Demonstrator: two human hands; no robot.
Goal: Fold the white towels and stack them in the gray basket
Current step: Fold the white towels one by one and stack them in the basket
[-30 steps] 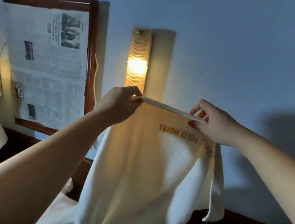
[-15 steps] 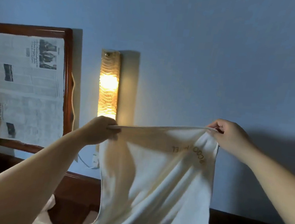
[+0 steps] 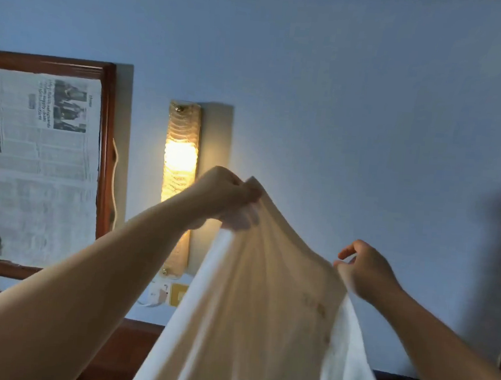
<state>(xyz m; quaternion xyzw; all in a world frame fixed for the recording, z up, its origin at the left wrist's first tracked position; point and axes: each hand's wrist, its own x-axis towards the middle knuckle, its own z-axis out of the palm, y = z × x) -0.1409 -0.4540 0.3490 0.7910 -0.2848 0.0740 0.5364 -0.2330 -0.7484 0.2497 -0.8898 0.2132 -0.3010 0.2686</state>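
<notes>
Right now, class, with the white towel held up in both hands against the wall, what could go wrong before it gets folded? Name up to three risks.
1. The right hand pinches only the towel edge with its fingertips; that corner could slip and the towel drop.
2. The left hand holds its corner much higher, so the top edge slants and the fold may come out crooked.
3. The raised towel hangs close in front of the lit wall lamp; it might brush against it.
</notes>
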